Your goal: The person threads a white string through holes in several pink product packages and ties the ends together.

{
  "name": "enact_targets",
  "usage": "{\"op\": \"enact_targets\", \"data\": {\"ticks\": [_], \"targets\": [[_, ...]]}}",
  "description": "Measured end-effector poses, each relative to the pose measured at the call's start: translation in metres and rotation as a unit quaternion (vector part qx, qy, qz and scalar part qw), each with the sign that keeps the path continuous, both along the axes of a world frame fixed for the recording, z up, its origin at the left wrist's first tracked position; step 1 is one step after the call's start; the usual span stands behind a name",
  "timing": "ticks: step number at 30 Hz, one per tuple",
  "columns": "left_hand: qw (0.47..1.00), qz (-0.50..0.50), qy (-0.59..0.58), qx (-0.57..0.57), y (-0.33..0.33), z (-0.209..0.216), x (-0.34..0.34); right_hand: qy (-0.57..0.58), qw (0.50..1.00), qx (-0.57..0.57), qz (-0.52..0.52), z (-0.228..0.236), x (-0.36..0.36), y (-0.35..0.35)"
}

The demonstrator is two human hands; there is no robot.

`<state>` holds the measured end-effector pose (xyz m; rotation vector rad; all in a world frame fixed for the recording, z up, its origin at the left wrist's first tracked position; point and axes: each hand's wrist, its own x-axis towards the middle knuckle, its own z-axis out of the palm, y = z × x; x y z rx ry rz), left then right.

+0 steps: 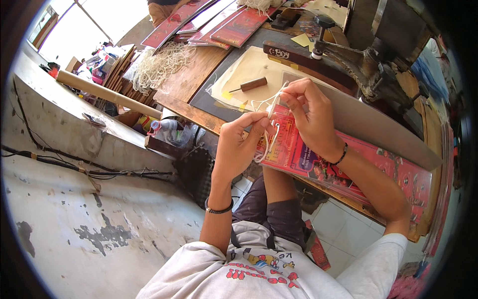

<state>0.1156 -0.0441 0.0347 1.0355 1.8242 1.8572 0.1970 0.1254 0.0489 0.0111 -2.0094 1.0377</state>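
A white cord (271, 130) runs between my two hands at the end of a red printed calendar (398, 172), close to a hole near its edge. My left hand (241, 142) pinches the cord between thumb and fingers. Higher and to the right, my right hand (313, 117) pinches another stretch of it between thumb and forefinger. The calendar lies at the table's near edge under my right forearm, with a grey board (383, 132) slanting behind it. An awl with a wooden handle (254, 83) lies just beyond my hands on a cream sheet (231, 74).
A tangled heap of white cord (162, 65) lies at the table's left. More red printed boards (239, 30) are stacked at the back. A dark metal press (368, 65) stands at the far right. A plastic bottle (167, 130) sits left, beside the white wall (109, 199).
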Motion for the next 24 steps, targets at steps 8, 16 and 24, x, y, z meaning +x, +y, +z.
{"op": "enact_targets", "data": {"ticks": [8,16,24], "targets": [[0.997,0.046,0.052,0.025,0.005,-0.001,-0.002,-0.085,0.993,0.003,0.079,0.004,0.002,0.0],[0.997,0.023,-0.034,0.069,0.003,0.006,-0.001,-0.091,0.988,0.077,0.101,0.008,0.003,0.002],[0.995,0.05,-0.023,0.086,0.003,-0.001,-0.002,-0.107,0.984,0.064,0.13,0.004,0.002,0.002]]}}
